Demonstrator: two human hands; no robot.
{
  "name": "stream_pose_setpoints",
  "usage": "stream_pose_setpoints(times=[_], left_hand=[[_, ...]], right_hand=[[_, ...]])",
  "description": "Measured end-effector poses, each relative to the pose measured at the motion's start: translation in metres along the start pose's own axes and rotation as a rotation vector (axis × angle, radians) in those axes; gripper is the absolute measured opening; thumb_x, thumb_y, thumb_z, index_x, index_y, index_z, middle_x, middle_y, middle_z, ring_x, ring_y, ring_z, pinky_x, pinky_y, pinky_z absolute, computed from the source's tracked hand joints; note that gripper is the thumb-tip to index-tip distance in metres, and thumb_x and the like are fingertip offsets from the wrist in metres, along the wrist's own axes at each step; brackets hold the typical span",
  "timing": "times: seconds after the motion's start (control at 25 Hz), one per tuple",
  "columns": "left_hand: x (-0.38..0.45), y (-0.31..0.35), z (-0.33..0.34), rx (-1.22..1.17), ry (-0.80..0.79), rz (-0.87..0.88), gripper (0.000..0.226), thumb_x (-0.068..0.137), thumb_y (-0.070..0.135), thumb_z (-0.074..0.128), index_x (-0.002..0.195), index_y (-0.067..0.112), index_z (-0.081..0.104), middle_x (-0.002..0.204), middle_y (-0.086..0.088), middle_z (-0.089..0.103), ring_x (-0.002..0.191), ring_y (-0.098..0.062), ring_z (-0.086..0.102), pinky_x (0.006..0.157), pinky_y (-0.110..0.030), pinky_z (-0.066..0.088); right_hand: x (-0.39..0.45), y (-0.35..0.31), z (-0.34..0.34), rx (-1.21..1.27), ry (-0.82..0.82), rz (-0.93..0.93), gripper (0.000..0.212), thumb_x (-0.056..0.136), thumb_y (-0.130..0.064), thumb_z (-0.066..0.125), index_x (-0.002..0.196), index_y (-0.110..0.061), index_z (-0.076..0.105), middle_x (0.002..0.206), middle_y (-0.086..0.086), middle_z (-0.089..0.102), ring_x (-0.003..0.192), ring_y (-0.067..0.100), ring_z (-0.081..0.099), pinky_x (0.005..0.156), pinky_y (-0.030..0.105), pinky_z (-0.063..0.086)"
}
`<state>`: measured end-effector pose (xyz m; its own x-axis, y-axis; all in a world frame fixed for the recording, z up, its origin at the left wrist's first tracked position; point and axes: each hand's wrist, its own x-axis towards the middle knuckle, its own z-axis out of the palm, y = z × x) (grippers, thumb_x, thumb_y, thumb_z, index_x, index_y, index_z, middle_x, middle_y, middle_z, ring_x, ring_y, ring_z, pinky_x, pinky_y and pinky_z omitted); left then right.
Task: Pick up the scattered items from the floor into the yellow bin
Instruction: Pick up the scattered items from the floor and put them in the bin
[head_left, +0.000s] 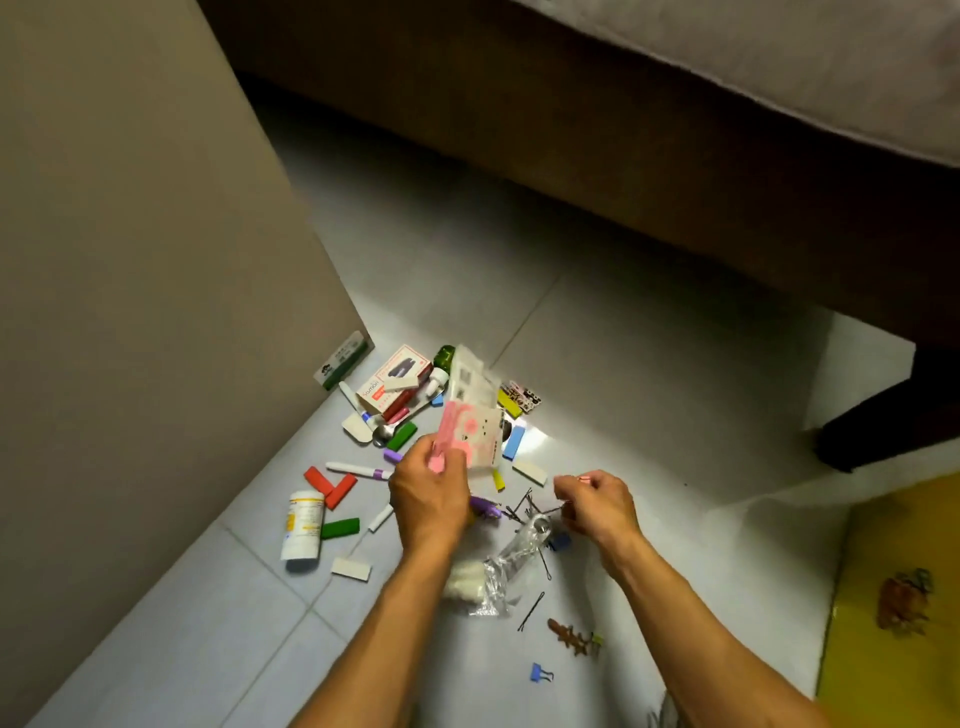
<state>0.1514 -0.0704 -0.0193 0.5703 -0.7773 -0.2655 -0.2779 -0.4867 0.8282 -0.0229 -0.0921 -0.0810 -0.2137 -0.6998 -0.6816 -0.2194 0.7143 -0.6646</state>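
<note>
Both forearms (691, 618) bare; no sleeves, seemingly no jewellery.

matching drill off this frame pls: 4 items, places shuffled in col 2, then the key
Items:
1. pink packet
2. white bottle
3. blue clip
4. yellow bin

Places:
A. lying on the floor beside the green block
B. at the frame's right edge
C. held up in the left hand
D. alone on the floor between the forearms

Pairs: 1-C, 2-A, 3-D, 4-B
</note>
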Motion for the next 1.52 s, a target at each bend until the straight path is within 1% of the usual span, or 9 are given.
stream_pose_setpoints(times=[0.24,0.4,0.52,0.68,0.84,0.96,1.12,1.32,1.52], left_hand=[[0.006,-0.022,-0.011,-0.161,0.061,-0.192,0.022,0.091,0.014,0.056,0.108,0.017,0.07,0.104,-0.002,0.07,0.085,-0.016,0.065,0.052,-0.014,0.044],[0.015,-0.035,0.003,-0.232,0.075,-0.232,0.019,0.09,0.014,0.056,0.099,0.023,0.071,0.097,0.001,0.071,0.087,-0.014,0.066,0.061,-0.021,0.052],[0.015,-0.04,0.01,-0.278,0.046,-0.26,0.02,0.09,0.014,0.057,0.094,0.027,0.07,0.095,0.006,0.071,0.088,-0.012,0.067,0.071,-0.029,0.057],[-0.006,-0.021,0.014,-0.347,-0.07,-0.261,0.02,0.089,0.013,0.058,0.084,0.029,0.07,0.089,0.006,0.073,0.081,-0.011,0.068,0.062,-0.028,0.057],[-0.076,0.05,0.048,-0.469,-0.314,-0.138,0.024,0.087,0.005,0.056,0.085,0.02,0.074,0.081,0.006,0.076,0.075,-0.015,0.071,0.059,-0.033,0.059],[-0.15,0.108,0.078,-0.609,-0.606,-0.065,0.022,0.083,0.008,0.059,0.085,0.021,0.076,0.086,0.001,0.076,0.075,-0.016,0.073,0.057,-0.032,0.058],[-0.265,0.158,0.127,-0.527,-0.891,0.052,0.018,0.077,0.019,0.063,0.089,0.021,0.076,0.089,0.0,0.076,0.081,-0.021,0.073,0.063,-0.039,0.061],[-0.312,0.164,0.153,-0.29,-0.847,-0.084,0.012,0.09,0.029,0.057,0.084,0.025,0.065,0.085,0.001,0.068,0.073,-0.012,0.063,0.057,-0.023,0.049],[-0.262,0.128,0.127,-0.159,-0.7,-0.049,0.034,0.096,0.026,0.054,0.13,0.02,0.058,0.125,-0.003,0.06,0.111,-0.02,0.057,0.099,-0.041,0.049]], right_hand=[[0.012,-0.016,0.022,-0.599,0.084,-0.337,0.007,0.087,-0.024,0.055,0.083,-0.019,0.057,0.085,-0.001,0.063,0.076,0.02,0.058,0.059,0.032,0.047],[0.046,0.004,0.047,-0.895,0.147,-0.449,0.024,0.09,-0.034,0.058,0.109,-0.021,0.051,0.103,0.002,0.058,0.086,0.027,0.058,0.065,0.029,0.038],[0.05,0.02,0.05,-0.921,0.186,-0.469,0.019,0.087,-0.036,0.059,0.093,-0.018,0.056,0.092,0.002,0.059,0.073,0.022,0.054,0.059,0.027,0.037],[0.01,0.008,0.007,0.051,0.133,-0.038,0.016,0.074,-0.024,0.068,0.072,-0.01,0.061,0.067,0.004,0.062,0.052,0.018,0.055,0.05,0.029,0.048],[-0.082,-0.018,-0.098,0.895,0.239,-0.066,0.008,0.081,-0.014,0.063,0.087,-0.015,0.067,0.065,0.005,0.063,0.045,0.016,0.051,0.049,0.028,0.048],[-0.15,-0.023,-0.186,1.081,0.452,-0.242,0.015,0.079,-0.017,0.065,0.092,-0.02,0.071,0.066,0.005,0.067,0.047,0.015,0.06,0.046,0.028,0.051],[-0.214,0.003,-0.292,0.938,0.797,-0.411,0.025,0.074,-0.017,0.067,0.098,-0.02,0.072,0.073,0.006,0.069,0.057,0.023,0.061,0.045,0.029,0.05],[-0.21,0.03,-0.345,0.24,0.827,-0.222,0.055,0.088,-0.047,0.061,0.137,-0.024,0.05,0.131,0.003,0.06,0.117,0.026,0.057,0.098,0.047,0.047],[-0.165,0.024,-0.32,0.067,0.732,-0.305,0.04,0.09,-0.034,0.06,0.128,-0.025,0.057,0.132,0.003,0.057,0.117,0.024,0.053,0.089,0.033,0.043]])
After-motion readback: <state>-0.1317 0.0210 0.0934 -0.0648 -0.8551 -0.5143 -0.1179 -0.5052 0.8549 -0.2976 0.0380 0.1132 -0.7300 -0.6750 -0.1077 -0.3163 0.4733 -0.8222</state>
